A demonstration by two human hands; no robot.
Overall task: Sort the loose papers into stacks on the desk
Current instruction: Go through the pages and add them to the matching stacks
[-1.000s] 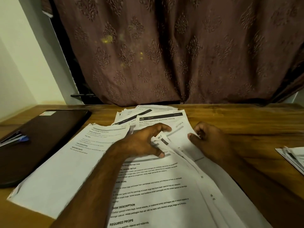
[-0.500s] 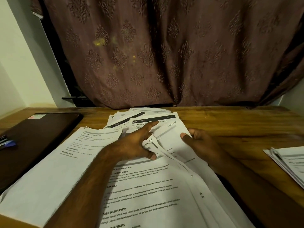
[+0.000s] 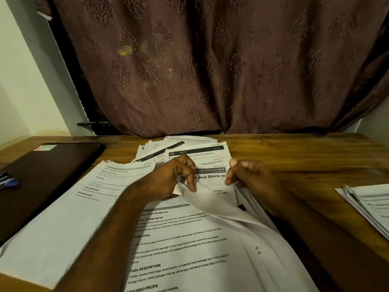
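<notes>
Left hand (image 3: 174,180) pinches the curled sheet (image 3: 210,199) off the loose papers (image 3: 189,239) at desk (image 3: 294,157) centre; right hand (image 3: 250,178) pinches its 3 o'clock edge. Peel one sheet only, then to the stack (image 3: 370,205) at 3 o'clock.

- The left hand (image 3: 174,178) covered the middle of the heading on the sheet (image 3: 210,175) beneath it, leaving only "and Store in" readable.
- The stack of papers (image 3: 370,205) at the right was cut off by the frame's edge.
- The dark folder (image 3: 48,171) ran past the left edge.
- Small print on the far sheets (image 3: 160,148) was too tiny to read.
- The desk (image 3: 315,165) near the right hand (image 3: 250,175) was smeared by blur.
</notes>
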